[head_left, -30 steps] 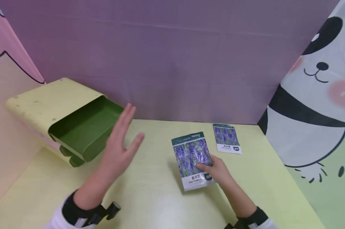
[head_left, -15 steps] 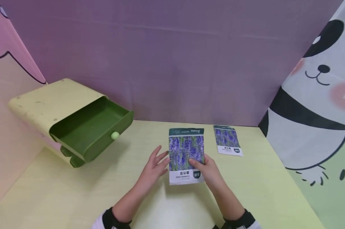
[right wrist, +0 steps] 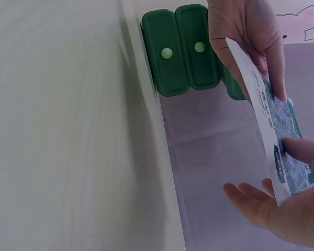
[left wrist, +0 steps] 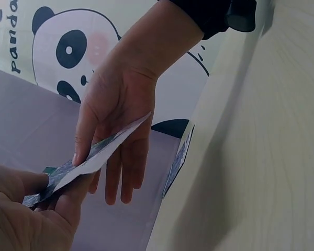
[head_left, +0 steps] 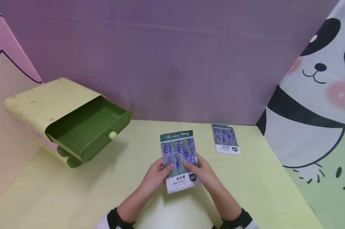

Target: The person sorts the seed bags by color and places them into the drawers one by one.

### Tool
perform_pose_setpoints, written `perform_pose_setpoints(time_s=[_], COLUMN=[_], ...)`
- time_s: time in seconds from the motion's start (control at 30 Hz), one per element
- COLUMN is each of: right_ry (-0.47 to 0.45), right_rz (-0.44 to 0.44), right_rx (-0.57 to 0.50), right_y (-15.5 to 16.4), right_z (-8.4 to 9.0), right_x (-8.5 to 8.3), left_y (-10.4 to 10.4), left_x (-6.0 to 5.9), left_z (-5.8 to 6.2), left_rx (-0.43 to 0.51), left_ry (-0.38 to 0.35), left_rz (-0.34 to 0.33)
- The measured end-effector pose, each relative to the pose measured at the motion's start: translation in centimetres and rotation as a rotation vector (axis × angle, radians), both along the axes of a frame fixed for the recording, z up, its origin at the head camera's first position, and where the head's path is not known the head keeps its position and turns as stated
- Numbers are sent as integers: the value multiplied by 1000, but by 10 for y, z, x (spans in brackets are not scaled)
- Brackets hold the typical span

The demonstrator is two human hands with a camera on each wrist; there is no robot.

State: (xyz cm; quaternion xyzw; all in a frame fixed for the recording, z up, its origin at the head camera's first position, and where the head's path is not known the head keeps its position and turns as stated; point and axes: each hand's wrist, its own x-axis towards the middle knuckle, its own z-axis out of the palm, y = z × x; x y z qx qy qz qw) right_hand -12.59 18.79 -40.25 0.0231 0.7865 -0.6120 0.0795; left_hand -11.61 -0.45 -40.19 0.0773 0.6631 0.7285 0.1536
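Note:
A seed packet (head_left: 178, 156) with a purple flower picture and a white lower strip is held above the yellow table (head_left: 75, 194) by both hands. My left hand (head_left: 156, 174) pinches its lower left edge, thumb on top. On the lower right edge my right hand (head_left: 202, 171) pinches it the same way. The left wrist view shows the packet (left wrist: 89, 162) edge-on between the left hand (left wrist: 26, 214) and right hand (left wrist: 120, 120). In the right wrist view the packet (right wrist: 269, 130) spans from the left hand (right wrist: 246, 36) to the right hand (right wrist: 282, 214).
A second, smaller flower packet (head_left: 225, 139) lies flat at the table's back right. A pale yellow cabinet (head_left: 43, 101) stands at the left with its green drawer (head_left: 86, 127) pulled open over the table. Purple and panda-print screens wall in the table.
My left hand came down from beside the open drawer and took hold of the packet's left edge. The packet turned and rose off the table between both hands.

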Motion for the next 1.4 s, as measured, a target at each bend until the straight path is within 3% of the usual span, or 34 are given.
perform_pose_setpoints(time_s=[0.37,0.67,0.97,1.17,1.4], right_ry=[0,88,103,41,-66], right_rz=[42,29,-13,-105,-126], right_rx=[-29,-64,-87,78,452], right_y=[-4,-1,24,67,126], right_z=[1,6,12,16,4], right_x=[2,2,-9,-32,-93], left_y=[-8,-23,-36,-52,-72], left_x=[-2,-3,-6,0,9], left_z=[4,15,29,42,59], left_rx=[-83,-90,-73,-73,69], left_ry=[49,33,-25,-35,-109], left_rz=[23,151,202,250,268])
